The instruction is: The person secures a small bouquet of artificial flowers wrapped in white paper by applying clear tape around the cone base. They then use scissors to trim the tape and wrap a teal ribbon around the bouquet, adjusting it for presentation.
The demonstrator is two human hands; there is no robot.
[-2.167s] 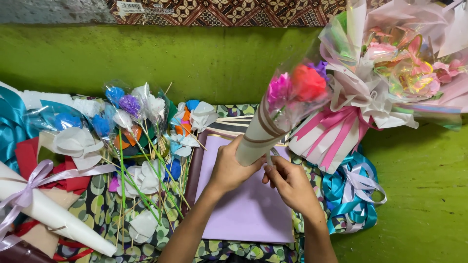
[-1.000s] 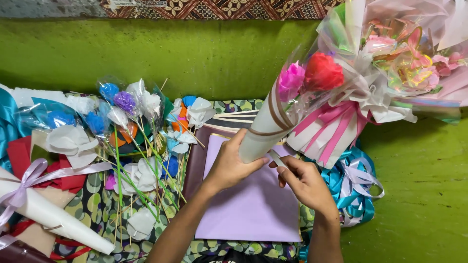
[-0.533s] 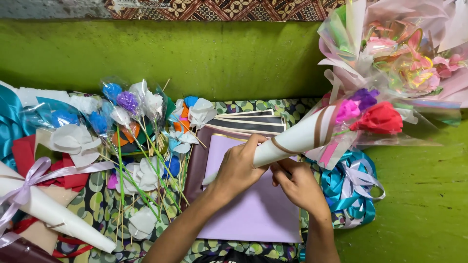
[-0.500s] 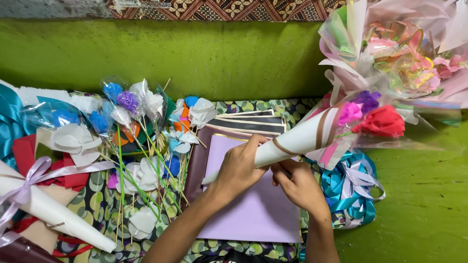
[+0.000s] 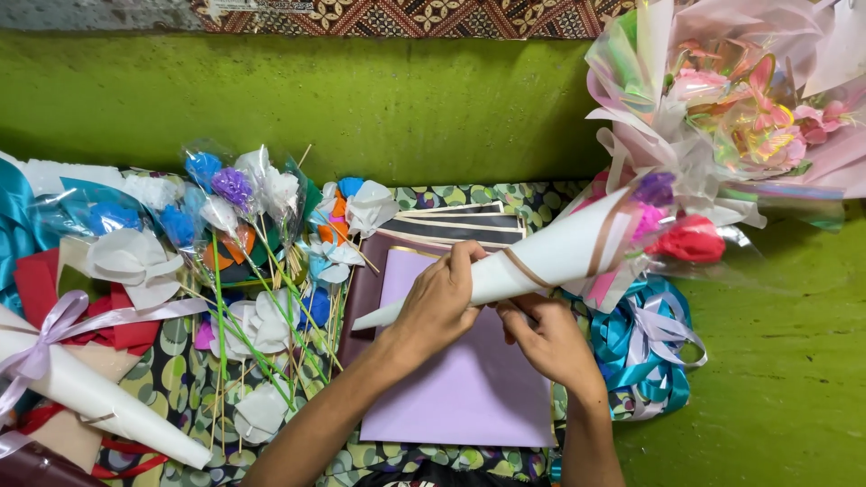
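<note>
We have a white paper cone [image 5: 541, 260] rolled tight around a few paper flowers, and it lies tilted across the middle of the scene, its point low at the left and its mouth up at the right, above the lilac sheet [image 5: 469, 388]. Our left hand [image 5: 439, 302] is closed around the narrow lower part of the cone, fingers wrapped over the top; our right hand [image 5: 548, 338] is curled just under the cone's middle, fingertips touching the paper edge, though we cannot tell whether it pinches anything. The red flower [image 5: 690, 239], the pink one and the purple flower [image 5: 654, 188] already sit in the mouth, and a brown band crosses the cone, so the wrapping looks mostly done. No ribbon is tied on it yet, unlike the finished white cone with a lilac bow [image 5: 81, 383] near left. Loose flowers on sticks [image 5: 248, 261] lie at the left, teal ribbon [image 5: 645, 347] at the right, and a large pink bouquet [image 5: 731, 108] far right.
</note>
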